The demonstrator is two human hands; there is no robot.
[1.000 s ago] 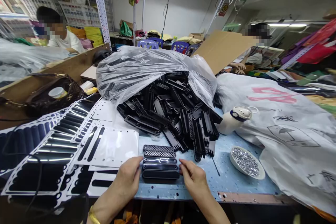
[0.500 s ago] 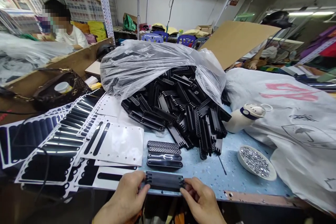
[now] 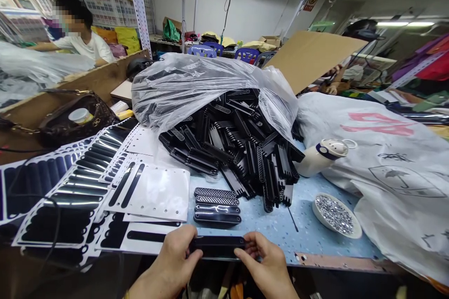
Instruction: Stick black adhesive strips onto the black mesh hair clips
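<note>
A long black plastic piece (image 3: pixel 218 247) is held level at the table's front edge, its smooth dark face with small holes at the ends toward me. My left hand (image 3: pixel 177 254) pinches its left end between thumb and fingers. At the other end, my right hand (image 3: pixel 263 254) grips it the same way. Just beyond lie several similar black pieces (image 3: pixel 216 207) in a neat stack of rows, some with a diamond-patterned face, some glossy. Behind them a heap of loose black pieces (image 3: pixel 228 154) spills from a clear plastic bag (image 3: pixel 196 74).
White sheets with black strip stickers (image 3: pixel 164 191) cover the left. On the right are a bowl (image 3: pixel 358 230) of small shiny metal bits, a cream bottle (image 3: pixel 315 161) and a white sack (image 3: pixel 400 173). A brown handbag (image 3: pixel 56 124) and a seated person (image 3: pixel 87 44) are at left.
The held piece has turned over: its slotted, duller side faced me before, and now a smooth glossy face does. Both hands still hold its ends. The view has shifted slightly.
</note>
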